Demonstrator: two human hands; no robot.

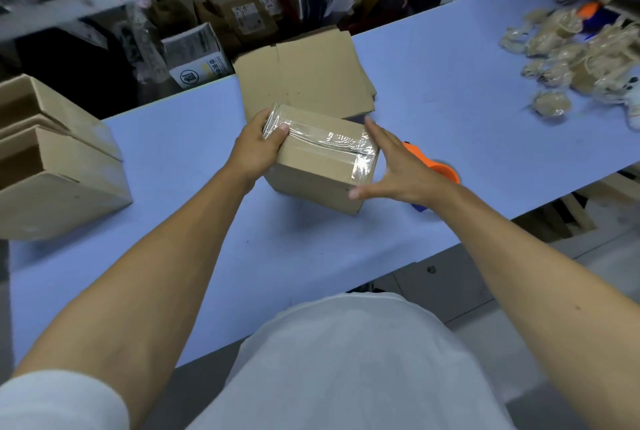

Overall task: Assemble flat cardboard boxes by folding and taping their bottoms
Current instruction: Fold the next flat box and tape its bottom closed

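Blue table point(173, 221): left hand point(256, 149) grips taped box point(322, 159); right hand point(398, 166) spread against it.

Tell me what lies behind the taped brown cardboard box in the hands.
Behind the taped brown cardboard box lies a stack of flat brown cardboard blanks on the blue table. The box hides the stack's near edge, so contact between them cannot be seen.
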